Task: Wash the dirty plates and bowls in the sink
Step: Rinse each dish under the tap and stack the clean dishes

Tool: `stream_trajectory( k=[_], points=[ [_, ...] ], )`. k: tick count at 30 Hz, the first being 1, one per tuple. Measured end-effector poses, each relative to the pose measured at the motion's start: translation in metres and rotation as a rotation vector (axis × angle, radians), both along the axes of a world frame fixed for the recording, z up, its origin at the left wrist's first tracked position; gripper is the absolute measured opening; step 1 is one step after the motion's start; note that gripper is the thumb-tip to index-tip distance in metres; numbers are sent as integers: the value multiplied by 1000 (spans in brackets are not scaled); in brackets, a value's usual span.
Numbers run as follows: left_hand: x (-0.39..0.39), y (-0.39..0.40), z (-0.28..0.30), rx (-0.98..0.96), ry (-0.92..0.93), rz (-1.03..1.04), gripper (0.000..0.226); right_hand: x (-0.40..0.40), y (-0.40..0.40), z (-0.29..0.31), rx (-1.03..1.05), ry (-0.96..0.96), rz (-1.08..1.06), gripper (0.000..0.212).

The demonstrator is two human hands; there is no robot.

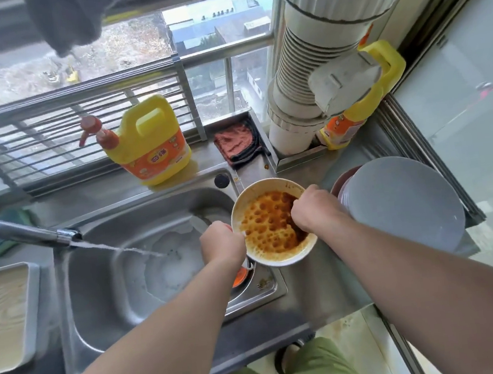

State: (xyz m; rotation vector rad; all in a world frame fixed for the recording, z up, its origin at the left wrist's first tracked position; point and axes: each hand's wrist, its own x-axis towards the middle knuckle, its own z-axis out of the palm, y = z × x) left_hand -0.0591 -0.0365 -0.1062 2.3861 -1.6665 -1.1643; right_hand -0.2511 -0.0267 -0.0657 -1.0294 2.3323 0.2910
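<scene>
This is a home kitchen, at the washing-up corner under a window that looks out from high up over rooftops. A stainless steel sink (pixel 102 283) is set into a steel bench (pixel 319 298), with a tap (pixel 23 232) running water into the basin, a yellow jug of dish detergent (pixel 149 142) with a pump top on the ledge behind, and a folded reddish cloth (pixel 235 142) beside it. A sauce-smeared white bowl (pixel 274 222), stacked plates (pixel 400 203), a wire dish rack (pixel 78 126) on the sill and a white drain pipe (pixel 311 65) in the corner fit a lived-in flat.
</scene>
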Motion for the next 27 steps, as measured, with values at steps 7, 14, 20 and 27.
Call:
stream_trajectory(
  k=[7,14,20,27],
  points=[
    [7,-7,0,22,-39,-19,15,10,4,-4,14,15,-46,45],
    [13,-9,4,1,-35,-35,28,15,13,-16,-109,-59,-175,46],
    [5,-14,12,33,-15,4,24,18,21,-17,-116,-133,-310,53],
    [6,-23,21,38,146,14,30,3,15,-2,-159,-182,-210,58]
  ],
)
